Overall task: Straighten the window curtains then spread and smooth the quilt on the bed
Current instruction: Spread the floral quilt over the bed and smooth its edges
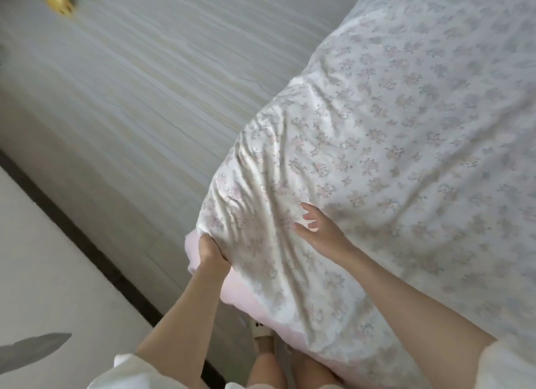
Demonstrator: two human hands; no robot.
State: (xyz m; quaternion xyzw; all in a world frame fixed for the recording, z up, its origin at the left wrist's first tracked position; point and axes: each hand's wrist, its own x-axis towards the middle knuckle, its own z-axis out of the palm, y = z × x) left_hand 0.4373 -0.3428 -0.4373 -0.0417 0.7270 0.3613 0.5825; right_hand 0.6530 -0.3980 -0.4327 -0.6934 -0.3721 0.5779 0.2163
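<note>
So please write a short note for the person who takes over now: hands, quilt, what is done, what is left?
Left hand: shut on the quilt at its near corner, pink underside showing.
Right hand: open, fingers spread, just above the wrinkled part.
Quilt: lies across the bed; far part fairly flat, near corner creased.
Curtains: not in view, cannot confirm.
Left: pull the corner out, smooth the creases.

The quilt (377, 145) is soft matt cloth, white with a faint floral print, creased into folds near its corner, with a plain pale pink underside. The floor (139, 78) looks like smooth wood-grain boards with a dull sheen. A small yellow object (60, 1) looks like glossy plastic, though it is blurred.
</note>
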